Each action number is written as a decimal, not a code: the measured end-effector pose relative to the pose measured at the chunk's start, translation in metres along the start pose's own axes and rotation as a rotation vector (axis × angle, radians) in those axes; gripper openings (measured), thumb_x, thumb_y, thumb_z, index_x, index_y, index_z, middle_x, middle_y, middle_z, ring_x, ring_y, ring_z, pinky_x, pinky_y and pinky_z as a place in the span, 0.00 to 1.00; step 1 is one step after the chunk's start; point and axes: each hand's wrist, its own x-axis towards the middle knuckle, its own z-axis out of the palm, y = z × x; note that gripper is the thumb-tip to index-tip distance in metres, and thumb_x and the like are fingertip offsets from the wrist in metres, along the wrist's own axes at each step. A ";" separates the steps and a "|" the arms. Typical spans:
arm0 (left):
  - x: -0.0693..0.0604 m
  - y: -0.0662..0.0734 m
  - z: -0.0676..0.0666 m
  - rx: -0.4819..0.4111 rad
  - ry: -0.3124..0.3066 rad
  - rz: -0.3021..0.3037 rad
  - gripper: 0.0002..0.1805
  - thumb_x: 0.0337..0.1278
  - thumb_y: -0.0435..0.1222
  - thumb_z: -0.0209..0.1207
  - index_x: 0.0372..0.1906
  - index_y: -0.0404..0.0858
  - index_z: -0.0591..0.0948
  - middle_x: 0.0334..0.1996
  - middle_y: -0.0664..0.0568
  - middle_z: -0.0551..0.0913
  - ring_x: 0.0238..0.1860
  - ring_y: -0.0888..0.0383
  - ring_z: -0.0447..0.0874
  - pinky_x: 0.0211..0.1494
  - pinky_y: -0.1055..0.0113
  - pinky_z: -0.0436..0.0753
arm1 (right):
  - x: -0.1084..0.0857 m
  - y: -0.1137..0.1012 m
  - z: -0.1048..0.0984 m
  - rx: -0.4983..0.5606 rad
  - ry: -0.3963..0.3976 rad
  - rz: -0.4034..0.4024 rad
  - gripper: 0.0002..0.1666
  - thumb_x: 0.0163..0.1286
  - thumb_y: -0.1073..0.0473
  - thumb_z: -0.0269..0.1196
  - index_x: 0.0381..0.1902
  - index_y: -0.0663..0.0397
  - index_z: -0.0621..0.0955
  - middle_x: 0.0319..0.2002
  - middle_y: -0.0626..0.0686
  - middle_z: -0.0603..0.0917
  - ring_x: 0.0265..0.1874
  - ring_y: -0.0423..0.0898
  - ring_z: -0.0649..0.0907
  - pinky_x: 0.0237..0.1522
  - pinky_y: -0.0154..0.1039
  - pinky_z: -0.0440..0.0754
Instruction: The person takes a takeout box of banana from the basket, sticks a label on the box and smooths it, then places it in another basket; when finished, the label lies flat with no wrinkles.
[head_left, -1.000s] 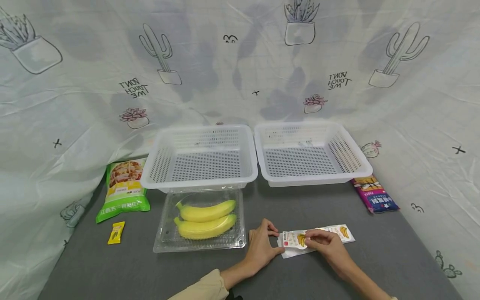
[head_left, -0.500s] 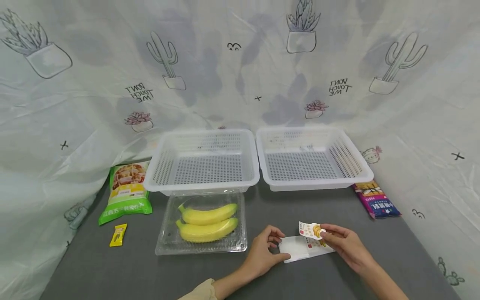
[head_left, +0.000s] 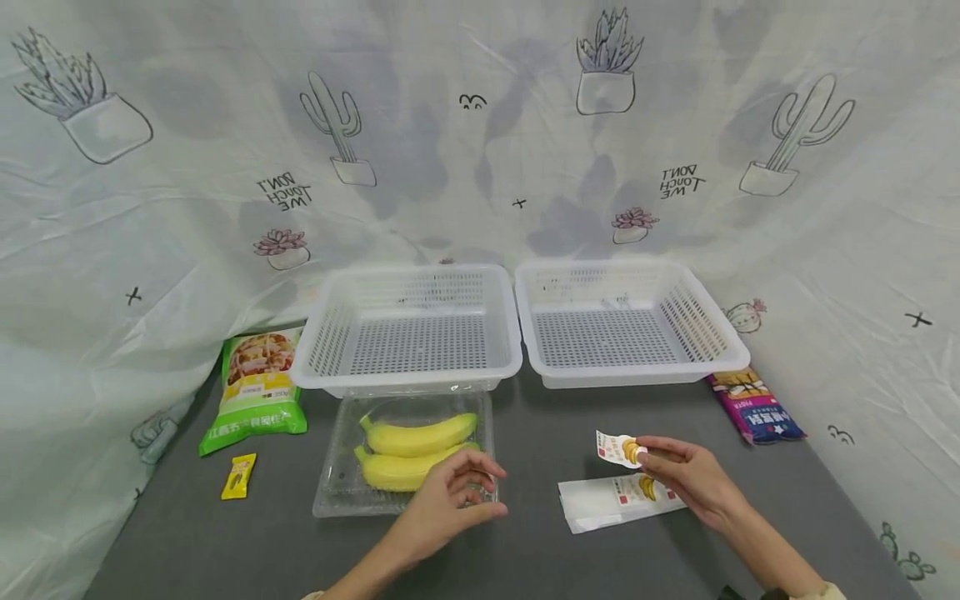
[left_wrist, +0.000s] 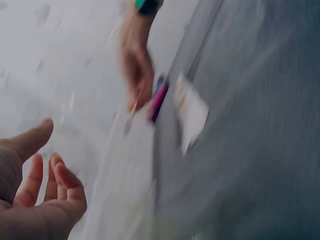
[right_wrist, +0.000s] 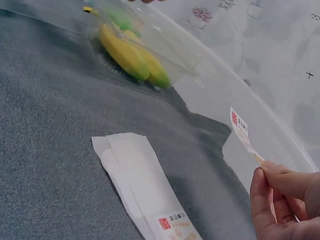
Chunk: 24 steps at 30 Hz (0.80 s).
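My right hand (head_left: 696, 482) pinches a white sticker label (head_left: 615, 447) printed with bananas, between thumb and index finger. It is held off the table, its free end curving up in the right wrist view. Below it lies the white strip of backing paper (head_left: 592, 505), which bears more banana labels. My left hand (head_left: 448, 502) hovers at the front right of a clear plastic box (head_left: 330, 493), its fingers loosely bent and holding nothing. Inside the box are two yellow bananas (head_left: 423, 434), the nearer one partly hidden by that hand. Whether the hand touches the box, I cannot tell.
Two white perforated baskets (head_left: 408, 382) (head_left: 645, 372) stand side by side at the back. A green food bag (head_left: 258, 387) and a small yellow packet (head_left: 238, 477) lie at left. A purple pasta bag (head_left: 757, 408) sits at right, partly behind the right basket.
My right hand has peeled the label off the strip and lifted it clear. My left hand has let go of the strip's left end and moved left to the plastic box.
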 end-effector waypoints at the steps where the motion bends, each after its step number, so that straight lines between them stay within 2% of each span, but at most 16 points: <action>1: -0.004 0.002 -0.009 0.009 0.019 0.011 0.21 0.54 0.30 0.67 0.51 0.30 0.74 0.51 0.35 0.75 0.46 0.57 0.77 0.44 0.70 0.80 | 0.001 -0.001 0.001 -0.004 -0.013 -0.005 0.16 0.68 0.63 0.62 0.53 0.61 0.81 0.43 0.46 0.83 0.42 0.38 0.82 0.50 0.38 0.80; 6: -0.022 0.010 -0.052 0.093 0.185 0.061 0.20 0.52 0.26 0.66 0.49 0.29 0.73 0.50 0.40 0.75 0.45 0.56 0.78 0.43 0.70 0.80 | 0.006 -0.007 0.006 -0.010 -0.060 -0.016 0.19 0.69 0.64 0.61 0.56 0.65 0.79 0.44 0.47 0.82 0.41 0.38 0.82 0.50 0.38 0.80; 9: -0.034 0.012 -0.075 0.188 0.268 0.085 0.19 0.52 0.26 0.66 0.49 0.29 0.74 0.49 0.46 0.77 0.44 0.56 0.78 0.41 0.69 0.80 | 0.009 -0.010 0.012 -0.023 -0.056 -0.013 0.20 0.68 0.63 0.62 0.56 0.66 0.78 0.44 0.48 0.82 0.41 0.39 0.82 0.49 0.37 0.80; 12: -0.045 0.011 -0.098 0.352 0.324 0.133 0.20 0.51 0.28 0.67 0.50 0.33 0.76 0.48 0.49 0.78 0.43 0.61 0.77 0.37 0.68 0.78 | 0.012 -0.013 0.018 -0.032 -0.044 -0.012 0.21 0.68 0.64 0.62 0.57 0.67 0.77 0.45 0.48 0.82 0.41 0.39 0.83 0.50 0.38 0.80; 15: -0.056 0.007 -0.119 0.591 0.382 0.183 0.22 0.46 0.29 0.70 0.49 0.40 0.78 0.48 0.52 0.78 0.43 0.66 0.74 0.34 0.66 0.77 | 0.014 -0.015 0.025 -0.013 -0.041 -0.015 0.21 0.67 0.65 0.63 0.57 0.68 0.77 0.45 0.49 0.82 0.41 0.40 0.83 0.51 0.38 0.80; 17: -0.062 0.003 -0.131 0.724 0.416 0.186 0.23 0.43 0.31 0.72 0.48 0.45 0.80 0.50 0.54 0.78 0.46 0.68 0.73 0.36 0.64 0.76 | 0.016 -0.017 0.029 0.007 -0.051 -0.026 0.20 0.67 0.66 0.62 0.56 0.68 0.78 0.45 0.49 0.82 0.41 0.40 0.83 0.51 0.38 0.80; 18: -0.065 0.002 -0.136 0.773 0.426 0.181 0.24 0.41 0.31 0.73 0.48 0.46 0.80 0.51 0.54 0.77 0.48 0.67 0.72 0.38 0.62 0.76 | 0.017 -0.017 0.031 0.018 -0.059 -0.032 0.19 0.67 0.67 0.62 0.55 0.67 0.79 0.44 0.49 0.82 0.41 0.40 0.83 0.51 0.38 0.80; 20: -0.070 -0.001 -0.145 0.811 0.420 0.164 0.27 0.39 0.32 0.74 0.51 0.46 0.80 0.57 0.51 0.74 0.55 0.60 0.69 0.44 0.53 0.76 | 0.018 -0.018 0.034 0.040 -0.078 -0.047 0.17 0.67 0.68 0.61 0.54 0.66 0.80 0.43 0.48 0.83 0.40 0.40 0.83 0.50 0.36 0.80; 22: -0.074 -0.004 -0.150 0.798 0.394 0.143 0.32 0.38 0.32 0.75 0.55 0.44 0.79 0.63 0.46 0.68 0.62 0.48 0.63 0.48 0.43 0.71 | 0.020 -0.020 0.037 0.062 -0.094 -0.056 0.15 0.67 0.69 0.61 0.52 0.64 0.81 0.42 0.48 0.84 0.40 0.39 0.84 0.49 0.35 0.80; 24: -0.076 -0.008 -0.154 0.772 0.355 0.119 0.37 0.36 0.33 0.76 0.60 0.42 0.76 0.68 0.41 0.60 0.66 0.35 0.56 0.50 0.35 0.66 | 0.022 -0.022 0.042 0.078 -0.103 -0.060 0.15 0.67 0.70 0.61 0.51 0.63 0.82 0.42 0.48 0.84 0.40 0.39 0.84 0.48 0.35 0.81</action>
